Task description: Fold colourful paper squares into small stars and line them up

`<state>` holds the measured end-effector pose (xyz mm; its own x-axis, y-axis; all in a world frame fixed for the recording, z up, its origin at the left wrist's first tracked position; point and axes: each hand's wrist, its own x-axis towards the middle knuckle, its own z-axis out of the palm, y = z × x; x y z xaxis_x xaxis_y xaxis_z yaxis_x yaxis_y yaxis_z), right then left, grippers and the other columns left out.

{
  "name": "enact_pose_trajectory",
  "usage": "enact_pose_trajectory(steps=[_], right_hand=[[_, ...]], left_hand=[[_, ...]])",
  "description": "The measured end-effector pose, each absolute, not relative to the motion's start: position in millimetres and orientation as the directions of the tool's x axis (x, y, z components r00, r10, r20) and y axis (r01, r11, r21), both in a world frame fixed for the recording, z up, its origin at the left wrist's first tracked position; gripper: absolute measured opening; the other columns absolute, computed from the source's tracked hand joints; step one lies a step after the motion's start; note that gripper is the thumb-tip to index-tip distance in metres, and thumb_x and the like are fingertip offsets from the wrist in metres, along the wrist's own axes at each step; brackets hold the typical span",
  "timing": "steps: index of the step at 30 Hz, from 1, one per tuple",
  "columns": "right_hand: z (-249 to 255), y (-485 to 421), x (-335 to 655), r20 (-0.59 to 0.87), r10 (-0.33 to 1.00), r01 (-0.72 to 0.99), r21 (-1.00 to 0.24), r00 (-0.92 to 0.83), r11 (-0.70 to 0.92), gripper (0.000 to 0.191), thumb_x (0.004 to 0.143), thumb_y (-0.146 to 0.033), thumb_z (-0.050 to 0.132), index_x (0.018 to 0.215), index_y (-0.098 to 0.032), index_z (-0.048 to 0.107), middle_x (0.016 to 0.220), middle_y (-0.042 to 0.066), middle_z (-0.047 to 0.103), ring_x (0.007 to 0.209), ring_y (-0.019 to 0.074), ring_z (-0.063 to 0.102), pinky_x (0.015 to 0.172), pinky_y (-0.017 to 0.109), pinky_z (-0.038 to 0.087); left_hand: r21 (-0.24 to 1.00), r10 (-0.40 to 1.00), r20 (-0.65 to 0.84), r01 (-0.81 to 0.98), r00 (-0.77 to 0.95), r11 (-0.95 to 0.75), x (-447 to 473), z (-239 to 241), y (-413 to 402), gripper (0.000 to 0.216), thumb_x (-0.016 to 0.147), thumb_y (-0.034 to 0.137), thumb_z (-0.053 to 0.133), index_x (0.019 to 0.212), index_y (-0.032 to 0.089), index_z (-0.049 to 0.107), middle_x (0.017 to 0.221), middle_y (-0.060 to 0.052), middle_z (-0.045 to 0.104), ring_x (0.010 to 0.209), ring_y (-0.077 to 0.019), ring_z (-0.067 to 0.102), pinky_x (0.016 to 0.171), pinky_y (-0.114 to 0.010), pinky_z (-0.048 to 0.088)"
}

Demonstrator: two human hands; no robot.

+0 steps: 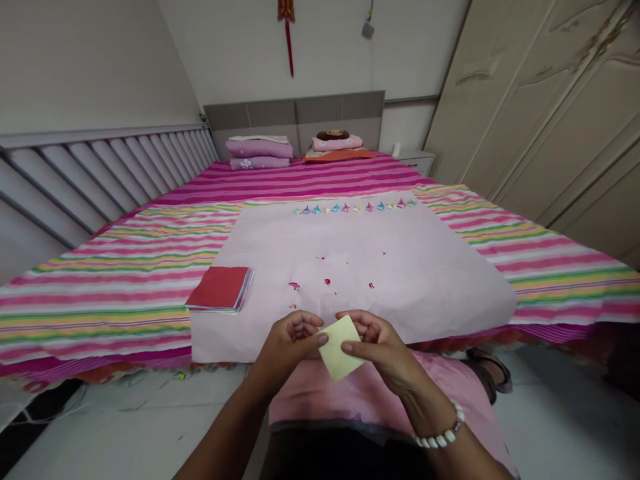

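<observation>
A small pale yellow paper square (340, 349) is pinched between both my hands just in front of the bed's near edge. My left hand (291, 343) grips its left edge with thumb and curled fingers. My right hand (376, 347), with a white bead bracelet at the wrist, holds its right side with the thumb on top. A large pale pink sheet (400, 267) lies on the bed right behind my hands.
A stack of coloured paper squares, red on top (220, 289), lies left on the striped bedspread (115, 267). A row of several small folded paper shapes (356, 207) lines the pink sheet's far edge. Tiny paper scraps (327, 282) dot the sheet. Folded bedding (259, 153) sits by the headboard. Wardrobe doors (550, 107) stand right.
</observation>
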<state>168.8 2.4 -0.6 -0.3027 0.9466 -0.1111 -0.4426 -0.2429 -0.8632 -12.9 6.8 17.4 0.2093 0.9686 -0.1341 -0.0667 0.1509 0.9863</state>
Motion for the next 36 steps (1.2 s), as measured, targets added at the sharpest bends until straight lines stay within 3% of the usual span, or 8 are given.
enact_pose_trajectory(steps=[3, 9, 14, 19, 21, 24, 28, 36], right_hand=[[-0.4, 1.9, 168.8, -0.102, 0.94, -0.447, -0.86, -0.325, -0.248, 0.045, 0.056, -0.018, 0.083, 0.099, -0.019, 0.069, 0.08, 0.001, 0.073, 0.067, 0.014, 0.066, 0.063, 0.025, 0.049], [-0.3, 0.1, 169.7, -0.154, 0.928, -0.38, -0.88, -0.339, -0.285, 0.04, 0.059, -0.022, 0.082, 0.097, -0.019, 0.071, 0.06, -0.004, 0.064, 0.053, 0.0103, 0.059, 0.054, 0.022, 0.045], [-5.4, 0.8, 164.0, -0.106, 0.959, -0.406, -0.889, -0.263, -0.21, 0.046, 0.058, -0.019, 0.082, 0.102, -0.021, 0.07, 0.058, -0.007, 0.056, 0.051, 0.0092, 0.054, 0.052, 0.022, 0.043], [-10.3, 2.6, 161.7, -0.09, 0.995, -0.419, -0.902, -0.046, -0.101, 0.029, 0.059, -0.021, 0.081, 0.087, -0.022, 0.074, 0.071, -0.002, 0.066, 0.06, 0.0121, 0.058, 0.059, 0.025, 0.045], [-10.8, 2.2, 161.7, -0.09, 0.996, -0.387, -0.918, -0.013, -0.088, 0.017, 0.059, -0.024, 0.08, 0.075, -0.021, 0.075, 0.071, 0.0, 0.069, 0.062, 0.0139, 0.058, 0.06, 0.026, 0.045], [-10.3, 0.8, 161.0, -0.078, 0.997, -0.344, -0.936, 0.013, -0.069, 0.011, 0.06, -0.026, 0.08, 0.069, -0.021, 0.075, 0.067, 0.001, 0.069, 0.061, 0.0153, 0.058, 0.058, 0.028, 0.045], [-9.9, -0.9, 161.1, -0.062, 0.998, -0.314, -0.947, -0.002, -0.06, 0.014, 0.062, -0.028, 0.079, 0.074, -0.022, 0.076, 0.072, 0.002, 0.071, 0.063, 0.016, 0.06, 0.06, 0.028, 0.047], [-7.2, -3.1, 165.9, -0.059, 0.99, -0.291, -0.952, -0.127, -0.094, 0.026, 0.06, -0.025, 0.082, 0.085, -0.02, 0.075, 0.073, 0.001, 0.071, 0.062, 0.0144, 0.06, 0.058, 0.027, 0.047]], left_hand=[[0.975, 0.98, -0.158, -0.135, 0.122, 0.174, -10.4, 16.2, 7.8, 0.031, 0.06, 0.029, 0.081, 0.079, 0.015, 0.06, 0.061, 0.004, 0.06, 0.058, -0.0091, 0.055, 0.06, -0.021, 0.042], [0.976, 0.97, -0.174, -0.104, 0.169, 0.193, -7.6, 14.4, 9.0, 0.035, 0.055, 0.025, 0.083, 0.069, 0.016, 0.053, 0.058, 0.005, 0.059, 0.054, -0.0078, 0.053, 0.055, -0.019, 0.039], [0.96, 0.973, -0.172, -0.197, 0.153, 0.2, 1.8, 12.4, 5.1, 0.035, 0.064, 0.036, 0.078, 0.072, 0.018, 0.049, 0.062, 0.005, 0.061, 0.053, -0.0083, 0.054, 0.051, -0.019, 0.041], [0.944, 0.968, -0.111, -0.282, 0.225, 0.174, 1.7, 9.5, 0.8, 0.029, 0.066, 0.029, 0.078, 0.081, 0.02, 0.054, 0.087, 0.0, 0.071, 0.076, -0.0146, 0.065, 0.071, -0.028, 0.051], [0.96, 0.965, -0.094, -0.235, 0.244, 0.153, -1.4, 8.2, -0.3, 0.024, 0.067, 0.026, 0.077, 0.085, 0.019, 0.063, 0.087, -0.002, 0.071, 0.081, -0.0156, 0.065, 0.075, -0.028, 0.05], [0.988, 0.969, -0.087, -0.105, 0.23, 0.114, -4.2, 6.4, -1.4, 0.016, 0.066, 0.024, 0.076, 0.079, 0.017, 0.071, 0.075, -0.002, 0.071, 0.073, -0.0151, 0.063, 0.069, -0.026, 0.05], [0.999, 0.985, -0.041, -0.005, 0.169, 0.043, -3.5, 3.7, -0.8, 0.014, 0.064, 0.021, 0.076, 0.077, 0.018, 0.074, 0.071, -0.002, 0.07, 0.068, -0.0149, 0.061, 0.064, -0.025, 0.048], [0.991, 0.983, 0.041, 0.118, 0.178, -0.062, -6.9, 3.5, 1.8, 0.026, 0.064, 0.02, 0.077, 0.089, 0.018, 0.073, 0.083, -0.004, 0.072, 0.079, -0.0187, 0.063, 0.073, -0.028, 0.049]])
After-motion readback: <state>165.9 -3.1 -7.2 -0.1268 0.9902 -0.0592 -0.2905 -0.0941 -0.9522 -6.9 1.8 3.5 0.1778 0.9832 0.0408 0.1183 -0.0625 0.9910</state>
